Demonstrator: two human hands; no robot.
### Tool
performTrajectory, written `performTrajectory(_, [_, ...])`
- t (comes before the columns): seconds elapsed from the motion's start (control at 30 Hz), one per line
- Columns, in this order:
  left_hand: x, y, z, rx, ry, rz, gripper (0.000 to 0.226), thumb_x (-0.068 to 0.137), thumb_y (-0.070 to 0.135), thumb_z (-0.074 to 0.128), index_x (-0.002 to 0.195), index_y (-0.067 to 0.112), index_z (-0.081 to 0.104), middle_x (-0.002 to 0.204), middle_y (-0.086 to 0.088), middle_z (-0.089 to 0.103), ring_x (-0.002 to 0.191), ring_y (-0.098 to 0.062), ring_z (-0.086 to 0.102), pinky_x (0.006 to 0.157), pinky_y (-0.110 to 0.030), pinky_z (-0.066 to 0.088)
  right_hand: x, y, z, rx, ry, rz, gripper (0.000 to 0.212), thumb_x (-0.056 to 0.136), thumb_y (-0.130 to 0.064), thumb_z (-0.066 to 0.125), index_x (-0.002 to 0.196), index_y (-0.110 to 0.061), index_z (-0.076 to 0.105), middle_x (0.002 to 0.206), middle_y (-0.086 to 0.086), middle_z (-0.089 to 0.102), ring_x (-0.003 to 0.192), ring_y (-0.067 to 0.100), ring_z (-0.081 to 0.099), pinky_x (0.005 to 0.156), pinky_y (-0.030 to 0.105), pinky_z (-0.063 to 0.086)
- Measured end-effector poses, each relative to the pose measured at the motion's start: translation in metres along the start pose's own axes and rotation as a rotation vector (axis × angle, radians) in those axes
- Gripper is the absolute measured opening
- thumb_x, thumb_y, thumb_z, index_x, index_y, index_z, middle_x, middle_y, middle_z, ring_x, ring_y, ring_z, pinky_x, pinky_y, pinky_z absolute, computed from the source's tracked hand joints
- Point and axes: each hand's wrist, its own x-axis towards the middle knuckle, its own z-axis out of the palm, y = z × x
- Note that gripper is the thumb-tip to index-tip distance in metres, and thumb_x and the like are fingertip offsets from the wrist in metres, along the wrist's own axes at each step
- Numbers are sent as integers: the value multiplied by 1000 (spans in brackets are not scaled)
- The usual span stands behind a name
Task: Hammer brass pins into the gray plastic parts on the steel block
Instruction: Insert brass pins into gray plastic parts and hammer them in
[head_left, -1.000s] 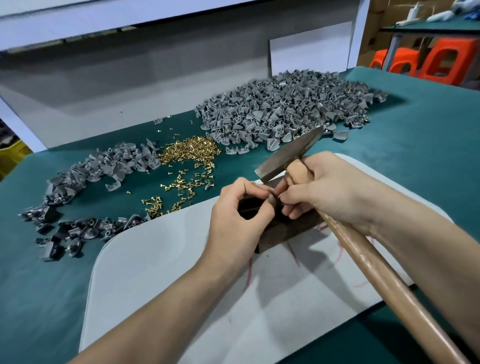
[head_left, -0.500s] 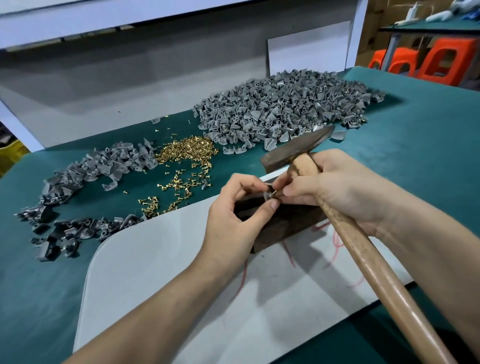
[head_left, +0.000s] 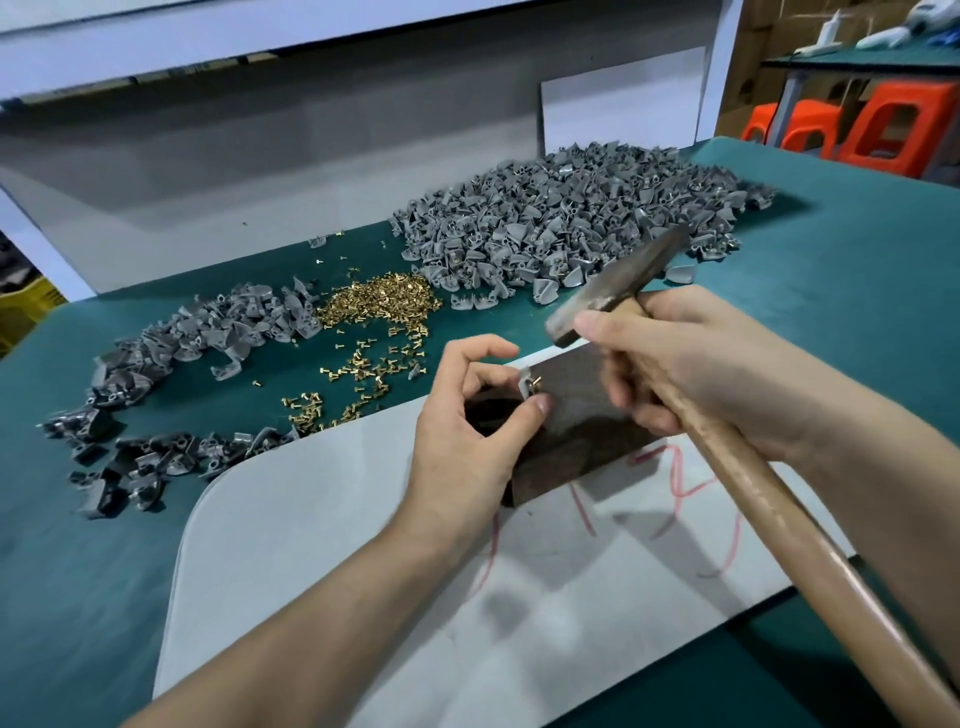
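Step judged: pin set, blow pending. Gray part (head_left: 523, 385), brass pin (head_left: 535, 384) standing in it, is pinched on the steel block (head_left: 587, 421) by the left hand (head_left: 467, 441). Hammer (head_left: 618, 288) is gripped near its head by the right hand (head_left: 711, 374), held just above. Likely required next: a short, square tap.

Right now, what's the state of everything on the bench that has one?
left hand, pinches the gray part on the block
gray part, held on the block's top
pin, stuck in the part, head standing proud
hammer, raised, head clear of the pin
right hand, grips the hammer near its head
block, flat on the white board
loose pins, heaped on the green mat
spare gray parts, in heaps on the mat
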Motion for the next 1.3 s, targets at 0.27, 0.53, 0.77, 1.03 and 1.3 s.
performTrajectory(0.27, [-1,0,0,11,40,20,23,80,0,72,84,19,61,77,9,62,78,-2,57,76,-14,43,-1,2,5,-193,-32,46,29,96,-18,48,75,0,55,37,5,47,25,15,34,31,13,26])
performTrajectory(0.53, [-2,-2,-3,93,89,34,16,83,6,69,86,22,70,90,-3,69,95,-20,62,87,-35,49,-2,6,-2,-204,3,58,35,96,-21,46,77,4,59,36,4,44,26,15,35,32,14,28])
performTrajectory(0.77, [0,-5,-4,-29,65,51,19,78,-7,70,69,6,58,86,1,73,86,-9,67,79,-17,48,-2,6,-4,-105,-7,29,37,96,-20,44,75,6,61,39,10,47,27,18,36,34,17,30])
performTrajectory(1.03, [6,-8,-8,-52,49,40,35,77,-7,71,100,18,64,83,5,66,76,-8,60,78,-17,48,-1,6,4,-179,27,-27,38,98,-23,44,75,3,59,38,5,47,30,18,37,37,22,32])
performTrajectory(1.3, [7,-10,-9,30,59,65,33,79,0,71,99,26,70,97,3,70,91,-7,64,86,-20,47,3,11,8,-265,113,-90,39,97,-30,45,70,-5,60,39,3,50,32,19,42,37,20,33])
